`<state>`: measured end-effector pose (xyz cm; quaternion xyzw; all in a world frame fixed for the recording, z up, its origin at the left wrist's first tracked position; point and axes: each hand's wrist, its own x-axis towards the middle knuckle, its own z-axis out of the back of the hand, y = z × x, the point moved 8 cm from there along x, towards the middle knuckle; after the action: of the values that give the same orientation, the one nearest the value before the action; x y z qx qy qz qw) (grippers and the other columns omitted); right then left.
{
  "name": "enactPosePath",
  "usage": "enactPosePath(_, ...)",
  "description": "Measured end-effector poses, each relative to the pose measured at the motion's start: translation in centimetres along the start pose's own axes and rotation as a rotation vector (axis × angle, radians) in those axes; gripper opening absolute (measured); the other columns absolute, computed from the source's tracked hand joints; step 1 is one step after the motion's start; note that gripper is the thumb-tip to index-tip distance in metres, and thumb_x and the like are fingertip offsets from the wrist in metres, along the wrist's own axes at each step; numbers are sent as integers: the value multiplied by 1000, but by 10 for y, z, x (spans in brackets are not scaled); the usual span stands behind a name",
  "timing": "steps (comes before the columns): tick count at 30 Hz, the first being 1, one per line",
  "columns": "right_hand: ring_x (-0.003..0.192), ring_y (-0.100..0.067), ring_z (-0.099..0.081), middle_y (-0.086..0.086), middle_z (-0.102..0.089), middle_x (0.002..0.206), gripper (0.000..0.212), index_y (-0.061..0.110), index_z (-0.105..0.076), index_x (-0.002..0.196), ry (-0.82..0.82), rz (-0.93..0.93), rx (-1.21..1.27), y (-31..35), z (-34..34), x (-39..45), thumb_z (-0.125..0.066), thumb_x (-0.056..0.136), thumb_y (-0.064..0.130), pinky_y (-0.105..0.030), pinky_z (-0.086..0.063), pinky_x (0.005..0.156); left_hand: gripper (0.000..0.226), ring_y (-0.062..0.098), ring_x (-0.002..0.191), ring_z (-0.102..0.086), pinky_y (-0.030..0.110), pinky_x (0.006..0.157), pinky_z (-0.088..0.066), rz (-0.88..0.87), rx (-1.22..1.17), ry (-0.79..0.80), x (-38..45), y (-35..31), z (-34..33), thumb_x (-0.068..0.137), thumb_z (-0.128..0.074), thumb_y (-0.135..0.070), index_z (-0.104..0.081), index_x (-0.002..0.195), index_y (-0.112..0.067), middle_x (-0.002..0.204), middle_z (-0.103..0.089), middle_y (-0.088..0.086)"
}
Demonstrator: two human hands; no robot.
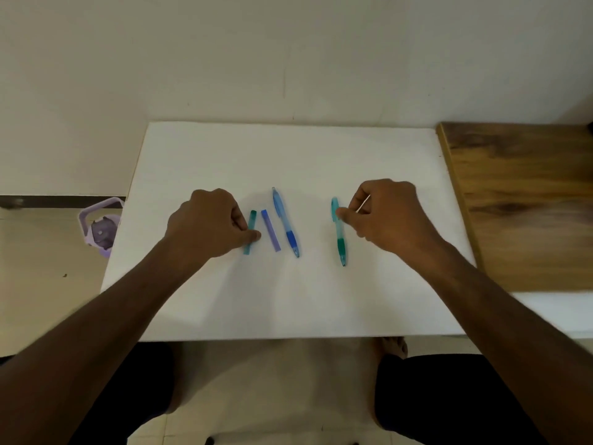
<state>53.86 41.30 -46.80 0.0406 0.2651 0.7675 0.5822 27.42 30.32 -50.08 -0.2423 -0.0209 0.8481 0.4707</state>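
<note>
On a white board lie a teal cap, a purple-blue cap, a blue pen and a teal pen, all roughly side by side. My left hand has curled fingers, and its thumb and fingertips pinch the teal cap. My right hand touches the upper end of the teal pen with a fingertip and holds a thin pale stick between its curled fingers.
A wooden tabletop adjoins the board on the right. A lilac plastic object stands on the tiled floor at the left. A pale wall rises behind the board. My legs show below the board's near edge.
</note>
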Motion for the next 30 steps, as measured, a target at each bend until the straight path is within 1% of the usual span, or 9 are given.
enactPosePath(3, 80, -15, -73, 7, -73, 78, 35, 25, -67, 87, -52, 33, -46, 4, 25, 1, -74, 89, 60, -33, -60, 84, 32, 18, 73, -69, 36, 73, -62, -30, 57, -5, 0, -5, -2, 78, -89, -48, -70, 80, -23, 79, -71, -3)
enactPosePath(7, 88, -17, -72, 6, -74, 80, 33, 26, -67, 89, -68, 71, -69, 10, 42, -4, -71, 91, 58, -31, -54, 88, 47, 19, 70, -62, 33, 66, -54, -36, 223, -41, -3, -7, -4, 78, -83, -59, -59, 81, -19, 83, -64, 2)
enactPosePath(10, 87, -16, -71, 6, -74, 80, 31, 26, -67, 89, -70, 95, -78, 15, 48, -12, -72, 91, 57, -31, -54, 87, 48, 16, 65, -58, 31, 60, -46, -33, 218, -68, -8, -5, -3, 81, -81, -57, -54, 75, -19, 78, -62, 2)
enactPosePath(13, 76, -12, -73, 8, -74, 74, 31, 25, -68, 87, -81, 133, -45, 17, 49, -22, -74, 90, 56, -26, -55, 79, 39, 19, 63, -63, 30, 57, -47, -49, 57, -50, -13, -3, -5, 87, -79, -46, -67, 77, -10, 71, -68, 6)
enactPosePath(16, 67, -8, -75, 6, -76, 72, 26, 22, -72, 89, 6, 136, 41, 13, 34, -25, -77, 91, 47, -22, -58, 72, 27, 16, 63, -72, 28, 67, -58, -106, -262, -15, -16, -11, -9, 95, -75, -35, -75, 81, -12, 71, -77, 6)
enactPosePath(19, 69, -3, -76, 7, -79, 79, 15, 20, -77, 95, 103, 77, 251, 8, 11, -21, -75, 96, 35, -24, -65, 71, 16, 12, 70, -79, 26, 73, -66, -163, -642, 49, -21, -34, -11, 100, -73, -30, -79, 91, -18, 79, -81, 0)
enactPosePath(21, 74, -2, -77, 7, -80, 84, 15, 20, -80, 103, 124, 37, 405, 10, 2, -15, -73, 98, 32, -21, -64, 72, 15, 14, 79, -80, 25, 72, -66, -245, -785, 92, -24, -53, -12, 100, -74, -32, -81, 97, -20, 86, -83, -3)
enactPosePath(25, 84, -9, -79, 4, -82, 91, 18, 20, -81, 108, 166, -26, 672, 17, -5, -1, -72, 99, 32, -23, -63, 75, 16, 17, 83, -81, 33, 70, -67, -405, -786, 148, -31, -79, -19, 99, -72, -42, -80, 100, -28, 92, -83, -6)
enactPosePath(30, 79, -15, -78, -3, -82, 87, 14, 13, -83, 101, 190, -39, 756, 21, -6, 2, -77, 95, 24, -24, -62, 72, 14, 18, 84, -80, 33, 69, -65, -401, -796, 150, -26, -80, -21, 97, -73, -40, -80, 102, -28, 93, -83, -6)
